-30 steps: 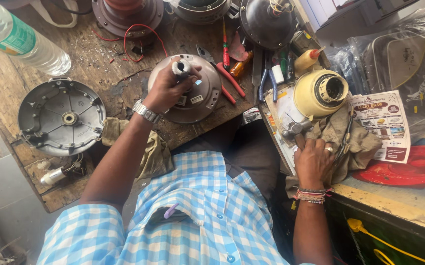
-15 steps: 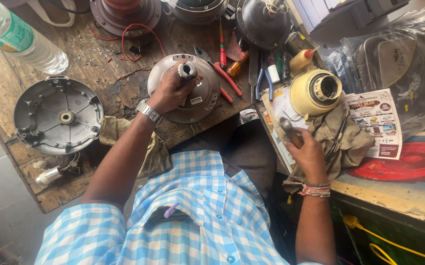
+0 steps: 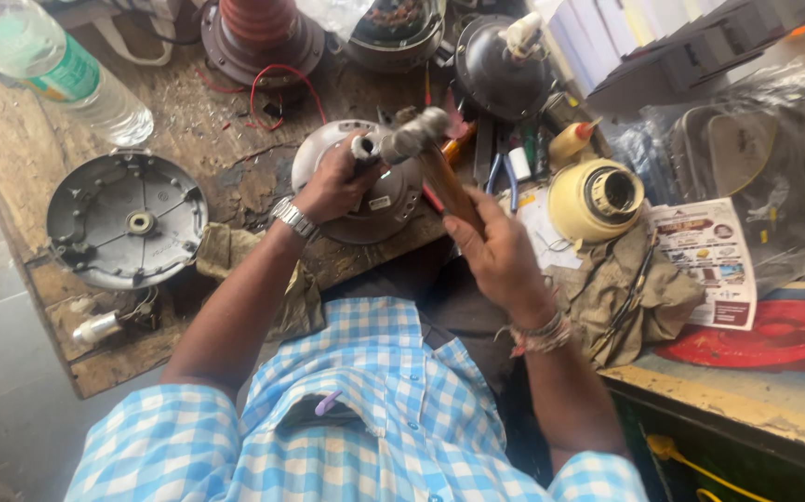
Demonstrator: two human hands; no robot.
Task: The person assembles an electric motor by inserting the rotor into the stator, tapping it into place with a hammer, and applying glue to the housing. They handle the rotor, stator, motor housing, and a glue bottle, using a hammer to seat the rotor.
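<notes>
Steel hammer (image 3: 416, 139) in my right hand (image 3: 495, 251) hung over my left hand (image 3: 332, 181) gripping the shaft (image 3: 365, 149); a slip risked fingers.

bottle label (image 3: 53, 70): green and white band wrapping a clear plastic bottle, lying top left on the worktop (image 3: 12, 158) | leaflet (image 3: 711, 260): rectangular, white with colourful pictures, lying at right | plastic bag (image 3: 756, 158): clear, crinkled, sitting behind the leaflet
</notes>
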